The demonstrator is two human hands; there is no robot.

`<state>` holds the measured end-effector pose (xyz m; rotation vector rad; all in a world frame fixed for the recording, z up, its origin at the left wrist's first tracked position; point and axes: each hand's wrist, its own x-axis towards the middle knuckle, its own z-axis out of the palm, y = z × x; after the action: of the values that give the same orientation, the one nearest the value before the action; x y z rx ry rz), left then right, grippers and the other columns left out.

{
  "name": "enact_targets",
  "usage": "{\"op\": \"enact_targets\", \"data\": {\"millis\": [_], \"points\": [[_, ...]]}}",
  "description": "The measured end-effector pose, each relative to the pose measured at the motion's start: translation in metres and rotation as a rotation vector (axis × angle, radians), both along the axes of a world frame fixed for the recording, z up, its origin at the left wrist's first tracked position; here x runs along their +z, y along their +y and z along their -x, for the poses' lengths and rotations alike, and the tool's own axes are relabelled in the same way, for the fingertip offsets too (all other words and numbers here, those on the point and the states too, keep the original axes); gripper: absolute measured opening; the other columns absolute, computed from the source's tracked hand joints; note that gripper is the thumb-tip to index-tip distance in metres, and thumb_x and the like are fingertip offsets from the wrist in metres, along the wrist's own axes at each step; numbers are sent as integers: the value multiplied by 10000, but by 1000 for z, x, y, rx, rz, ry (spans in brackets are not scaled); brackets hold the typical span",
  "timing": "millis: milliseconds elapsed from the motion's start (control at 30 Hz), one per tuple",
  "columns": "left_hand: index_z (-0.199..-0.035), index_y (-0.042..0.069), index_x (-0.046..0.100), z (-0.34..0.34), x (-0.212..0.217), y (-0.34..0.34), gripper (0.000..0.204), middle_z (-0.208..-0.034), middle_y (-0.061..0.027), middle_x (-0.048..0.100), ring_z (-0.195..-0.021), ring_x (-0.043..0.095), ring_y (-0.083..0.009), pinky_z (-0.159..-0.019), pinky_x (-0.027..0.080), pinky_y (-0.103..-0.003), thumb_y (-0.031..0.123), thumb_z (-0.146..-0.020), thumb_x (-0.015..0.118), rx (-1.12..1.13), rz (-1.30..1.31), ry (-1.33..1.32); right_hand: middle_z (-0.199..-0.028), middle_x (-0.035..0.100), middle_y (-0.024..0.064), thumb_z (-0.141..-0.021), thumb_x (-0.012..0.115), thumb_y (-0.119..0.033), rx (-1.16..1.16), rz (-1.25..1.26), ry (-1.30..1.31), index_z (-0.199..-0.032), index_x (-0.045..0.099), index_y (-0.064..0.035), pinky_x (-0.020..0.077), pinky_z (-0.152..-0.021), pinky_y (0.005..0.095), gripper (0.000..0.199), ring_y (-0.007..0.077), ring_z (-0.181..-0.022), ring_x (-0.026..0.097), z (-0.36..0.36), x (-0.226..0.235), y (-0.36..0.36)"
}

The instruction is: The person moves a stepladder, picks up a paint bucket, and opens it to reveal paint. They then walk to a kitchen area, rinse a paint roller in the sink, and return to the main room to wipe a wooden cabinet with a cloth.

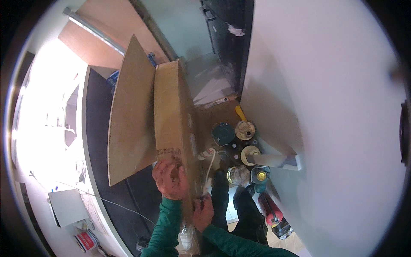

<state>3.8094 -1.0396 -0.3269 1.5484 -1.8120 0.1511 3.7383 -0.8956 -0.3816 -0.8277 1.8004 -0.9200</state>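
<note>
A large brown cardboard box (171,115) stands on end in front of me, with one long flap (130,115) swung out to the left. My left hand (169,180) grips its lower near corner, fingers wrapped over the edge. My right hand (203,212) holds the box's lower right edge, next to a white cord (210,165) that hangs by the box. Both sleeves are dark green. Below the box my dark trouser legs (244,210) show.
Several round cans and tins (239,145) stand on the floor to the right, with a red canister (270,210) nearer me. A big white panel (334,128) fills the right side. At left lie a dark countertop (96,141), a grey box (66,206) and a tape roll (87,240).
</note>
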Motion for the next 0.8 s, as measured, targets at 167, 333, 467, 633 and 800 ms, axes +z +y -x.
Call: {"op": "enact_targets", "data": {"millis": [167, 333, 467, 633, 800], "points": [[-1020, 29, 608, -11, 0, 4, 368, -1086, -161, 622, -1021, 599, -364, -872, 499, -445, 58, -695, 779, -110, -123, 47, -1119, 602, 228, -953, 565, -140, -63, 48, -115, -1273, 502, 34, 470, -918, 408, 370, 353, -1037, 606, 20, -28, -23], [-1043, 23, 634, 19, -9, 13, 342, -1045, -148, 654, -970, 638, -311, -881, 505, -410, 63, -736, 778, -124, -309, 361, -831, 636, 56, -961, 569, -82, -194, 171, 111, -1038, 607, -4, 469, -666, 292, 116, 134, -724, 579, 62, -44, -66], [-1063, -1, 655, 57, -21, -11, 238, -1000, -117, 693, -934, 658, -204, -880, 500, -349, 119, -865, 707, -158, -793, 780, -882, 679, 67, -950, 617, -122, -264, 216, -71, -1008, 646, -17, 454, -628, 268, 123, 96, -699, 551, 116, -26, -91], [-1125, -11, 666, 101, -54, -49, 321, -1016, -86, 706, -946, 652, -157, -861, 500, -296, 263, -975, 593, -317, -1310, 1111, -943, 685, 36, -989, 576, -124, -325, 279, -421, -1084, 627, -24, 465, -669, 239, 148, 81, -776, 593, 154, 11, -87], [-1239, 5, 634, 120, -65, -62, 377, -1020, -90, 708, -927, 664, -160, -831, 518, -289, 277, -988, 564, -591, -1605, 1062, -977, 688, 69, -990, 575, -105, -333, 312, -747, -1091, 622, -23, 488, -709, 259, 139, 107, -831, 623, 160, 17, -74]]}}
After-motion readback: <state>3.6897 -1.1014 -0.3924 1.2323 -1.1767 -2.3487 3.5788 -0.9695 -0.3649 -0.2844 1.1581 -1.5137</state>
